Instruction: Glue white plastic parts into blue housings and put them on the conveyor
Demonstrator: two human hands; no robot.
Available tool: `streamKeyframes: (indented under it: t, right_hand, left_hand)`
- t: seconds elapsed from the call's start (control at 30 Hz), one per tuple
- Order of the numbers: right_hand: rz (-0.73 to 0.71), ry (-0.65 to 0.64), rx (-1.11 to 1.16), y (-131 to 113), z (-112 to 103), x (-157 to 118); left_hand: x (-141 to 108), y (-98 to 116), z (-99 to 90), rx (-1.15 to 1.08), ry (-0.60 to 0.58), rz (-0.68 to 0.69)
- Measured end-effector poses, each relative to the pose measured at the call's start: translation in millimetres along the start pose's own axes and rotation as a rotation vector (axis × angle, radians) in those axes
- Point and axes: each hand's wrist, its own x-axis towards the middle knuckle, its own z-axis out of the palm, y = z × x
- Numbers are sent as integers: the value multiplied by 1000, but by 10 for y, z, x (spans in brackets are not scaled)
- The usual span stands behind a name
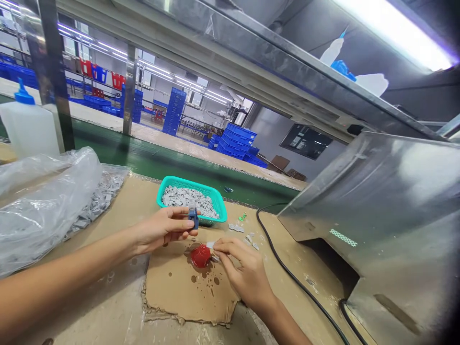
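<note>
My left hand (172, 226) pinches a small dark blue plastic part (193, 218) upright between thumb and fingers, just in front of the turquoise basket (222, 211). That basket is filled with many small grey plastic pieces (187, 197). Lower and to the right, my right hand (240, 266) is closed, its fingertips pressed together on a small whitish piece (210, 245) whose kind I cannot make out. The whitish piece is right beside a small red cap-like object (200, 257). This red object rests on a torn sheet of cardboard (179, 292) with dark wet spots around it.
A clear plastic bag (53, 201) of grey pieces lies at left, below a white bottle with a blue nozzle (30, 124). Loose grey pieces (236, 227) and a small green item (243, 217) lie right of the basket. A black cable (283, 268) runs beside a metal housing (388, 206).
</note>
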Motion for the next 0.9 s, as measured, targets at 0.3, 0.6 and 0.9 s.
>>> streamKeyframes:
  t: [0.3,0.6,0.9]
  right_hand:
    - [132,11,91,12,-42,69]
    - [210,189,419,-255,-105,324]
    - [223,168,408,-295,-39,289]
  left_hand:
    - [32,-54,-46,82,-3,68]
    - [-8,-95,24,118,-32,135]
    - [-22,-121,48,135,-103,143]
